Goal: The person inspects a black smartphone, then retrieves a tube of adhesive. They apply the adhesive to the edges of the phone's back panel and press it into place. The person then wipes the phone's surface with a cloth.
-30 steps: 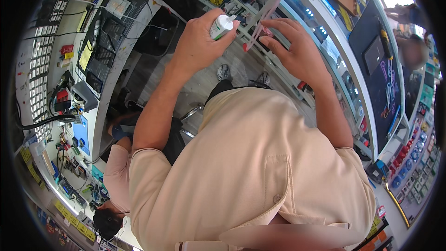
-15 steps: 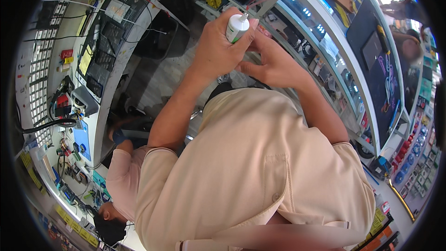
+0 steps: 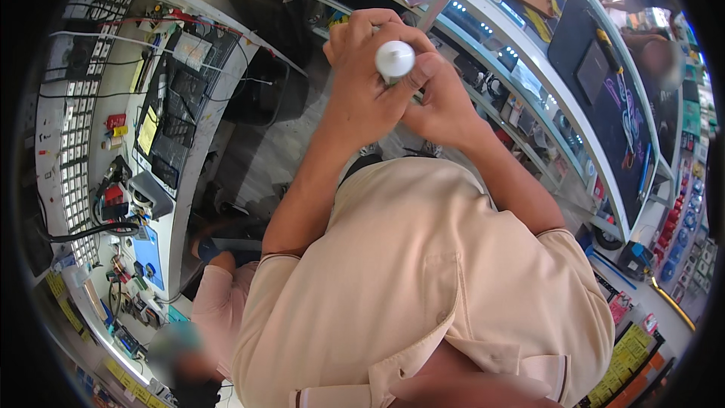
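Note:
A white tube with a narrow nozzle (image 3: 395, 59) stands in my left hand (image 3: 362, 79), its nozzle end facing up toward my head. The fingers of that hand are wrapped round it, and the thumb lies across its near right side. My right hand (image 3: 451, 109) rests close against the left one, just right of the tube. Its fingers run in behind the left hand and the tube. Whether they grip anything is hidden. Both hands are held out in front of my beige shirt (image 3: 377, 257).
Left is a white workbench (image 3: 177, 204) with cables, tools and a blue mat (image 3: 149, 257). A person in a pink top (image 3: 215, 302) is at its near end. Glass display shelves (image 3: 521, 68) run along the right. A dark mat (image 3: 596, 106) lies on the counter. A black bin (image 3: 260, 94) stands beyond the bench.
The tube has tipped so its nozzle end points more toward my head. My left hand's fingers have spread further round its far side, and the right hand has drawn in closer. The view has shifted slightly.

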A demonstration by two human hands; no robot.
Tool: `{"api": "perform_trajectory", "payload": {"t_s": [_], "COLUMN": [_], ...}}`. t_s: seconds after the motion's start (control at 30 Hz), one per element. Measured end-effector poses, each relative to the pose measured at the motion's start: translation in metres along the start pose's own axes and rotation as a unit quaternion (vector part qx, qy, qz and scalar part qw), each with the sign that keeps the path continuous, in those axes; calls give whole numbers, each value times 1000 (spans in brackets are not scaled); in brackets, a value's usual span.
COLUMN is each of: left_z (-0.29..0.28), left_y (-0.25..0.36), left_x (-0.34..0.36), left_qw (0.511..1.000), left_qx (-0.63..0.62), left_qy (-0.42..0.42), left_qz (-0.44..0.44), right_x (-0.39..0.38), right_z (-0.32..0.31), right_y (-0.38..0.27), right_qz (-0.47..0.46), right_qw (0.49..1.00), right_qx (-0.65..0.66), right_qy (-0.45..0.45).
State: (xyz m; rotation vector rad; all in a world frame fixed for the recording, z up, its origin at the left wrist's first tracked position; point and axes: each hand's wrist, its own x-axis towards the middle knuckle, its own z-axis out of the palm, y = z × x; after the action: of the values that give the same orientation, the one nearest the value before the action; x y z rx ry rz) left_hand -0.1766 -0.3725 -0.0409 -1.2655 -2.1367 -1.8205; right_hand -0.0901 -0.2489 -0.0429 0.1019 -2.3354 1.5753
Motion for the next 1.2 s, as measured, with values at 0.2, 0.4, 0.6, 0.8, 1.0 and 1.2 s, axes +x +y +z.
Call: {"api": "perform_trajectory", "payload": {"t_s": [0.2,0.4,0.6,0.8,1.0,1.2], "left_z": [-3,-6,-15,-9,-8,-8], "left_y": [11,13,5,2,-6,14], "left_x": [1,-2,-10,-18,-17,4], "left_qw": [999,989,967,973,977,970], "left_qx": [-27,-94,-203,-191,-177,-186], "left_qy": [13,69,9,13,21,72], "left_qz": [-36,-87,-152,-128,-120,-141], "right_x": [20,38,41,44,46,0], "right_z": [-7,-14,-6,-4,-7,-65], "right_y": [-14,-21,-23,-21,-20,-9], "right_qz": [23,17,36,66,76,230], "right_qw": [991,985,973,978,963,904], "right_qx": [-129,-172,-227,-194,-249,351], "right_qy": [28,-30,-14,-41,-68,-80]}}
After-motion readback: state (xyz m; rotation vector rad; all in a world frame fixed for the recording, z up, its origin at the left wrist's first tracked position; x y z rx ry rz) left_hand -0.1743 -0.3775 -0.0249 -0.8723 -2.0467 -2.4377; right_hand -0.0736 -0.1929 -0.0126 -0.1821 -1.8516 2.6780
